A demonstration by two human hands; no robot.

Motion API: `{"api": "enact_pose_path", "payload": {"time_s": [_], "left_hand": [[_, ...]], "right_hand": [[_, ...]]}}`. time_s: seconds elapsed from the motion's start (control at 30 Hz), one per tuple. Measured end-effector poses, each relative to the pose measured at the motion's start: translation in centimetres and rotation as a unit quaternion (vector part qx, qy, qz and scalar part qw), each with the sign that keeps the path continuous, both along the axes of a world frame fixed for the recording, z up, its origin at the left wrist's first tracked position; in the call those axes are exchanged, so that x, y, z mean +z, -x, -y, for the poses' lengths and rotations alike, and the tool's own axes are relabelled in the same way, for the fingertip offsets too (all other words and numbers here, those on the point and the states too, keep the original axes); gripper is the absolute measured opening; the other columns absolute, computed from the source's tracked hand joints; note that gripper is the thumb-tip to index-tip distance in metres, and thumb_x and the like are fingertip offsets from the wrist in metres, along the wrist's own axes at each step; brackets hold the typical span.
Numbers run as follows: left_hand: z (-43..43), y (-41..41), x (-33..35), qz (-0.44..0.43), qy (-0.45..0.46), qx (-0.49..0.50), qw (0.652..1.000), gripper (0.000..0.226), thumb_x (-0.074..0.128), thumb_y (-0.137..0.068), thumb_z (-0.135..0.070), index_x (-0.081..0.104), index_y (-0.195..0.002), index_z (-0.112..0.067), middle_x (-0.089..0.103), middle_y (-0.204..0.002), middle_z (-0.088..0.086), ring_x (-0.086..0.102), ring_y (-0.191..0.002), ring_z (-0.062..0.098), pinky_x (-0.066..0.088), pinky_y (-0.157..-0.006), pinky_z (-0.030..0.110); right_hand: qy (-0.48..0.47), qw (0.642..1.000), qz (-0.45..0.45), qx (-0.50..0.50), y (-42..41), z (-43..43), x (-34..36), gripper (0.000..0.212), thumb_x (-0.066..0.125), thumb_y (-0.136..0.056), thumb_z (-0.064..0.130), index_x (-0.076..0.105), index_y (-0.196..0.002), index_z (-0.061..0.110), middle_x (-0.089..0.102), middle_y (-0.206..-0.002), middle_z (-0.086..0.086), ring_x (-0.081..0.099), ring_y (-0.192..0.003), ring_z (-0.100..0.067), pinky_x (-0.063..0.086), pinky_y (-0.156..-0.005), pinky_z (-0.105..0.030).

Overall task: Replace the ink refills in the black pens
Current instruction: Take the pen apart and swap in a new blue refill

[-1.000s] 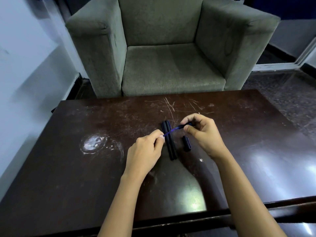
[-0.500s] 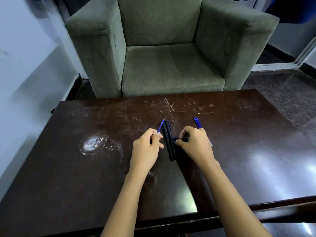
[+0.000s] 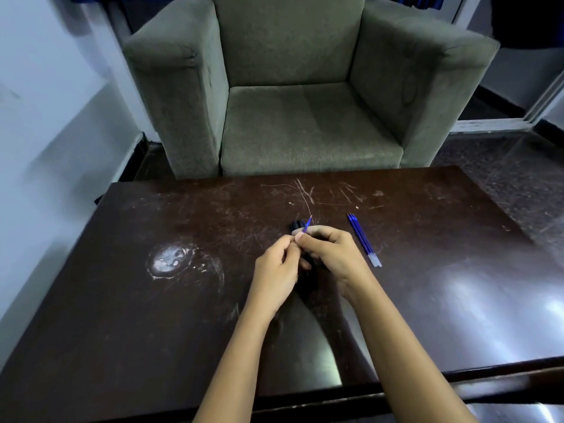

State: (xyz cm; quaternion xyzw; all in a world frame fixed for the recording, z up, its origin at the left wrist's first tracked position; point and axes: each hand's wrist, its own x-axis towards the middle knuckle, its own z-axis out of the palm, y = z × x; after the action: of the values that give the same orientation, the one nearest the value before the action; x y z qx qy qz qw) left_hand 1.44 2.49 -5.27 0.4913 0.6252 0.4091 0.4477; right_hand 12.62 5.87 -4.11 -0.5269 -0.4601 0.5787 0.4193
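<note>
Since the earlier frame, the hands have been brought together above the black pens on the surface. The blue refill is clamped in the right hand grip. The left hand grip, curled beside it, cannot be judged. To the right, spare refills are laid.

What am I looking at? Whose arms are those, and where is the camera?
No machine here: those are a person's two bare arms. The camera sits on the person's head and looks down, so you see what they see. The left hand pinches a thin blue refill, the ink tube of a pen. The right hand curls beside it; what it holds is hidden. Behind the hands peek black pens. Some spare refills lie to the right on the dark table. A green armchair stands beyond.
</note>
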Motion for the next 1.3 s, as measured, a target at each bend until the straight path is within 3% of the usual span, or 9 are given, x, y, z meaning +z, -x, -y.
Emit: {"api": "enact_pose_path", "payload": {"time_s": [0.17, 0.37, 0.6, 0.67, 0.73, 0.83, 0.93, 1.1, 1.3], "left_hand": [[0.1, 0.6, -0.2, -0.023, 0.010, -0.012, 1.000, 0.027, 0.043, -0.098, -0.029, 0.066, -0.084, -0.029, 0.069, -0.067, -0.009, 0.056, -0.062, 0.004, 0.046, -0.068, 0.029], [0.1, 1.3, -0.3, -0.004, -0.001, 0.019, 1.000, 0.025, 0.046, -0.097, -0.029, 0.067, -0.085, -0.030, 0.068, -0.067, -0.008, 0.055, -0.058, 0.000, 0.045, -0.064, 0.028], [0.0, 1.2, 0.0, -0.018, 0.013, 0.035, 0.999, 0.028, 0.043, -0.098, -0.027, 0.066, -0.081, -0.028, 0.068, -0.067, -0.008, 0.056, -0.061, 0.006, 0.047, -0.066, 0.030], [0.0, 1.4, 0.2, -0.021, 0.012, 0.047, 0.999, 0.029, 0.042, -0.099, -0.026, 0.065, -0.081, -0.028, 0.068, -0.067, -0.008, 0.052, -0.057, 0.007, 0.044, -0.060, 0.029], [0.1, 1.7, 0.3, -0.025, 0.006, 0.055, 0.998, 0.029, 0.042, -0.099, -0.025, 0.065, -0.081, -0.028, 0.068, -0.068, -0.007, 0.050, -0.055, 0.007, 0.042, -0.058, 0.028], [0.0, 2.1, 0.3, -0.028, 0.001, 0.061, 0.998, 0.029, 0.041, -0.099, -0.026, 0.065, -0.082, -0.028, 0.068, -0.069, -0.007, 0.050, -0.055, 0.009, 0.042, -0.056, 0.027], [-0.1, 2.2, 0.2, -0.024, 0.005, 0.058, 0.998, 0.029, 0.041, -0.099, -0.025, 0.065, -0.082, -0.029, 0.068, -0.071, -0.006, 0.049, -0.056, 0.010, 0.041, -0.055, 0.026], [-0.4, 2.2, -0.1, -0.016, 0.005, 0.061, 0.998, 0.028, 0.043, -0.098, -0.023, 0.065, -0.081, -0.027, 0.069, -0.070, -0.005, 0.045, -0.046, 0.002, 0.037, -0.046, 0.018], [-0.4, 2.3, -0.1, -0.023, 0.003, 0.060, 0.998, 0.028, 0.042, -0.097, -0.022, 0.066, -0.083, -0.026, 0.069, -0.071, -0.005, 0.046, -0.047, 0.002, 0.037, -0.046, 0.018]], "right_hand": [[-0.028, 0.989, -0.072, -0.125, -0.1, -0.9, 0.2, 0.008, 0.064, -0.089, 0.014, 0.070, -0.087, 0.010, 0.062, -0.069, -0.001, 0.050, -0.053, -0.005, 0.043, -0.052, -0.016], [0.008, 1.000, 0.021, 0.013, 0.4, -0.2, -0.2, 0.009, 0.069, -0.084, 0.010, 0.073, -0.088, 0.016, 0.069, -0.075, 0.000, 0.060, -0.062, -0.004, 0.047, -0.064, -0.020], [-0.002, 0.990, -0.102, -0.093, 1.1, -1.7, 1.0, 0.016, 0.061, -0.087, 0.001, 0.067, -0.078, 0.013, 0.067, -0.079, -0.006, 0.058, -0.068, -0.013, 0.046, -0.065, -0.022], [-0.071, 0.989, -0.041, -0.120, 0.7, -3.9, 2.2, 0.013, 0.061, -0.087, 0.004, 0.068, -0.082, 0.014, 0.067, -0.074, -0.004, 0.059, -0.066, -0.012, 0.048, -0.063, -0.022], [-0.172, 0.967, 0.137, -0.126, 0.5, -7.0, 2.8, 0.010, 0.064, -0.083, 0.012, 0.072, -0.084, 0.018, 0.070, -0.072, -0.003, 0.065, -0.068, -0.017, 0.053, -0.069, -0.030], [-0.233, 0.891, 0.390, -0.012, 1.2, -11.1, 2.5, 0.016, 0.064, -0.082, 0.017, 0.075, -0.093, 0.020, 0.074, -0.084, -0.008, 0.069, -0.080, -0.028, 0.056, -0.078, -0.039], [-0.230, 0.806, 0.539, 0.085, 2.1, -13.4, 0.9, 0.022, 0.060, -0.085, 0.016, 0.073, -0.101, 0.022, 0.071, -0.102, -0.012, 0.065, -0.096, -0.034, 0.055, -0.081, -0.040], [-0.215, 0.777, 0.582, 0.111, 2.5, -14.8, -1.3, 0.024, 0.057, -0.086, 0.014, 0.072, -0.104, 0.022, 0.069, -0.110, -0.012, 0.062, -0.104, -0.035, 0.051, -0.083, -0.038], [-0.221, 0.784, 0.571, 0.101, 2.6, -15.0, -2.4, 0.025, 0.056, -0.087, 0.013, 0.072, -0.106, 0.019, 0.067, -0.115, -0.012, 0.060, -0.107, -0.035, 0.049, -0.085, -0.039]]}}
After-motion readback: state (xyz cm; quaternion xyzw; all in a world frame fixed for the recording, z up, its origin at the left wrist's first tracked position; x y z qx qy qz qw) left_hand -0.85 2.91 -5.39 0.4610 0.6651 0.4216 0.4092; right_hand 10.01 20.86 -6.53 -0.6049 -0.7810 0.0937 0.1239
